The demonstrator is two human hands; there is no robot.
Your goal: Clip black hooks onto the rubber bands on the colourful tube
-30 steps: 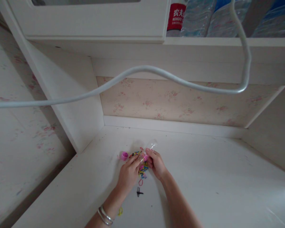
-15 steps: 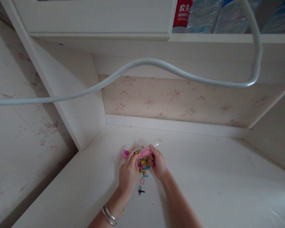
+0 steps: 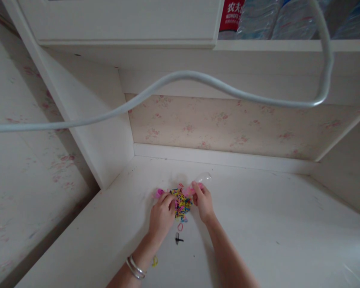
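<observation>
A heap of small coloured rubber bands [image 3: 181, 202] lies on the white desk [image 3: 258, 232] between my hands. My right hand [image 3: 203, 201] is closed round a small clear bottle [image 3: 203, 178] with pink at its mouth, lying tilted with its base pointing away. My left hand [image 3: 162, 216] rests at the left edge of the heap, fingers curled and pinching at the bands. A pink cap [image 3: 159, 193] lies just left of the heap. A loose red band [image 3: 180, 227] and a small black piece [image 3: 177, 239] lie nearer to me.
A white cable [image 3: 198, 80] hangs across the view. A white cupboard side [image 3: 102, 132] walls the desk on the left, floral wallpaper [image 3: 222, 124] at the back. Water bottles [image 3: 258, 18] stand on the shelf above. A yellow band [image 3: 154, 261] lies by my left wrist.
The right hand moved the clear bottle a little away from the left hand, to the right of the heap. The left hand dropped onto the heap's left edge.
</observation>
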